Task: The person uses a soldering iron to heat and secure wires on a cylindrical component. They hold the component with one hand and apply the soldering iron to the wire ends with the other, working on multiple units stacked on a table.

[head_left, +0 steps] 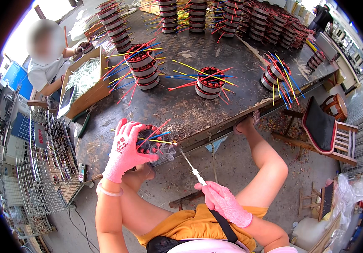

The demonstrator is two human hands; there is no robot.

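My left hand (124,147), in a pink glove, is wrapped round a motor stator (147,141) at the front edge of the dark table. Red, blue and yellow wires stick out of it, and thin smoke curls below their ends. A small orange glow shows at one wire end (174,143). In my pink-gloved right hand (226,202) is a slim tool with a white handle and a long metal tip, apparently a soldering iron (189,163). It slants up toward those wire ends; whether it touches them I cannot tell.
Stators stand on the worn table (181,114), among them a two-high stack (142,69), a single one (209,84) and tall stacks at the back. Green-handled pliers (85,122) lie beside a cardboard box (89,86) of white pieces. Across it sits a co-worker (46,69). A chair (321,126) stands right.
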